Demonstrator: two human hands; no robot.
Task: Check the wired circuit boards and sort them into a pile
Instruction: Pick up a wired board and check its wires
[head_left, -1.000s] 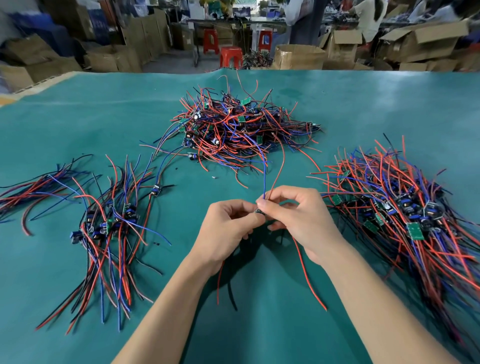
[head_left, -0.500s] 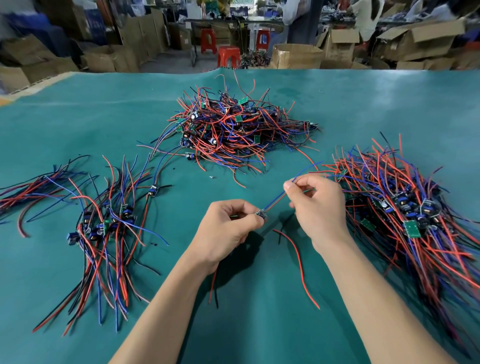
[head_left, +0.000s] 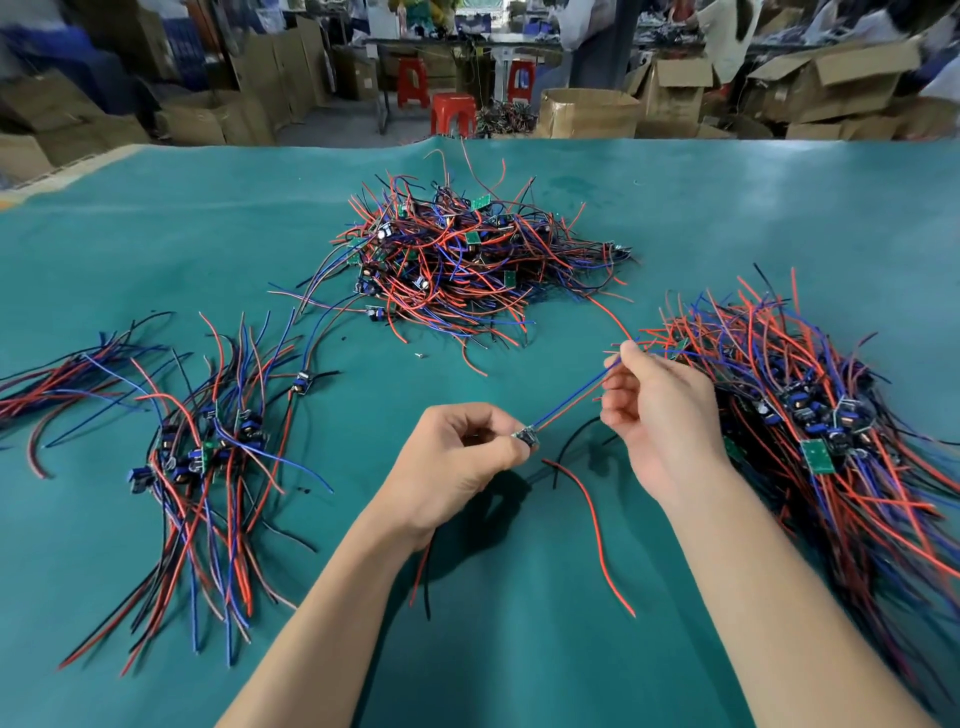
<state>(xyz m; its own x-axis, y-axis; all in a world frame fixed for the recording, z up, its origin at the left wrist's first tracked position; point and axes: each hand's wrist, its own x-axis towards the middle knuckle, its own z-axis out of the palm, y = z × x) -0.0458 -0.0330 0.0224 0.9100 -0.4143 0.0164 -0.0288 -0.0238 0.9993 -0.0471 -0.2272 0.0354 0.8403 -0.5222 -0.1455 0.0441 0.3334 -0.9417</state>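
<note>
The left hand pinches a small wired circuit board between thumb and forefinger, holding it raised above the teal worktop at the middle front. The right hand has its fingers closed on the far ends of that board's blue and red leads, so the pair runs taut and straight between the two hands — a hold that looks meant to show the wires and their solder joints plainly for checking. The board's other leads, a red wire and a black one, hang slack from it and trail on the cloth below.

Three groups lie around the hands, and their layout seems to serve the sorting. A tangled heap sits straight ahead, well beyond the hands, boards and wires crossing every way — probably the unchecked stock. To the right, just beside the right hand, a large pile has its wires fanned roughly one way. To the left a smaller combed bundle lies with boards gathered near its middle; further left is a loose bunch of wires. Which of the side piles receives this board cannot be told.

Cardboard boxes and red stools stand behind the worktop.
</note>
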